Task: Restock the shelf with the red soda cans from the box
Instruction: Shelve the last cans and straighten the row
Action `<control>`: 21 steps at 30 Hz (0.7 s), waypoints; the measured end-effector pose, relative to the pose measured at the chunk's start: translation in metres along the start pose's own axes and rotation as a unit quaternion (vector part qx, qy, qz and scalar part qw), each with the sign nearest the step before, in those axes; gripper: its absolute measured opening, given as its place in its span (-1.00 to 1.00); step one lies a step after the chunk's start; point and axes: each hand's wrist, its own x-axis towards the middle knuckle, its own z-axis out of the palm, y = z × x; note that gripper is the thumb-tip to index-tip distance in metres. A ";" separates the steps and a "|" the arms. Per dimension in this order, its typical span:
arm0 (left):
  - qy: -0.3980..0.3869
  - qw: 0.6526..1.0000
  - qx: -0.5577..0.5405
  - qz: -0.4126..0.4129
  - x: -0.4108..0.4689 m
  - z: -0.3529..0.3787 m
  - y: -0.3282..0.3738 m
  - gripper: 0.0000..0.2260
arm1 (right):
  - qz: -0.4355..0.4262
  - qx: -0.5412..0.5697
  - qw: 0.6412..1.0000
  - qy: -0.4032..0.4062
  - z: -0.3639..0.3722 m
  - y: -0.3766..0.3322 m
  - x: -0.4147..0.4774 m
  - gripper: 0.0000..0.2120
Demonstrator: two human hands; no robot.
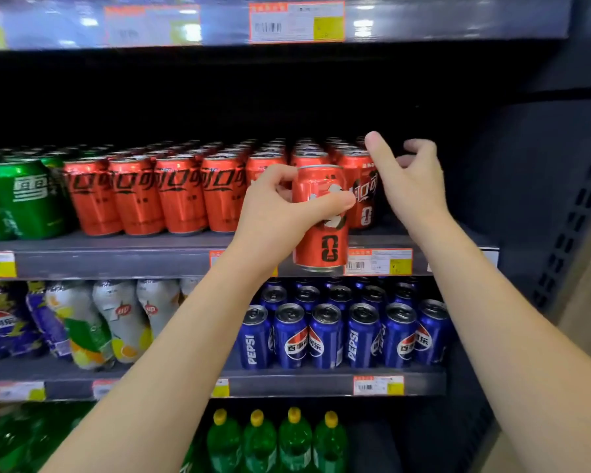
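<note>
My left hand [280, 206] grips a red soda can [321, 240] upright, in front of the edge of the middle shelf [116, 257]. Rows of red soda cans [181, 196] fill that shelf from the green cans to the right end. My right hand [406, 179] hovers at the right end of those rows, fingers spread and curled, holding nothing. It partly hides the rightmost red can [364, 196]. The box is out of view.
Green cans [24, 199] stand at the left of the middle shelf. Blue cans [342, 332] and wrapped bottles [93, 322] fill the shelf below, green bottles [277, 442] the bottom one. A dark side panel [526, 199] closes the shelf on the right. Price tags line each shelf edge.
</note>
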 end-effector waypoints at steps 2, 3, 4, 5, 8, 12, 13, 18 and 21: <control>-0.005 1.000 -0.005 0.002 0.002 0.001 0.001 -0.57 | -0.034 0.019 0.999 -0.021 -0.010 -0.012 -0.010 -0.63; -0.005 1.000 -0.006 0.003 0.002 0.001 0.002 -0.57 | -0.034 0.027 0.997 -0.062 -0.017 -0.018 -0.016 -0.79; -0.005 1.000 -0.007 0.004 0.002 0.002 0.003 -0.57 | -0.027 0.037 0.992 -0.120 -0.024 -0.023 -0.021 -0.83; -0.006 1.000 -0.011 0.006 0.002 0.002 0.005 -0.56 | -0.018 0.044 0.982 -0.182 -0.030 -0.027 -0.027 -0.77; -0.012 0.999 -0.031 0.018 0.003 0.005 0.013 -0.56 | -0.004 0.036 0.953 -0.300 -0.041 -0.036 -0.042 -0.39; -0.050 0.997 -0.045 0.037 0.010 0.013 0.025 -0.54 | -0.051 0.040 0.960 -0.271 -0.043 -0.042 -0.049 -0.45; -0.067 0.996 -0.033 0.047 0.012 0.014 0.028 -0.55 | -0.054 0.041 0.965 -0.253 -0.045 -0.043 -0.048 -0.44; -0.115 0.990 0.034 0.080 0.024 0.007 0.037 -0.42 | -0.030 0.081 0.974 -0.208 -0.062 -0.047 -0.041 -0.43; -0.032 0.981 0.148 0.117 0.035 -0.012 0.026 -0.43 | -0.005 0.105 0.979 -0.176 -0.078 -0.042 -0.033 -0.50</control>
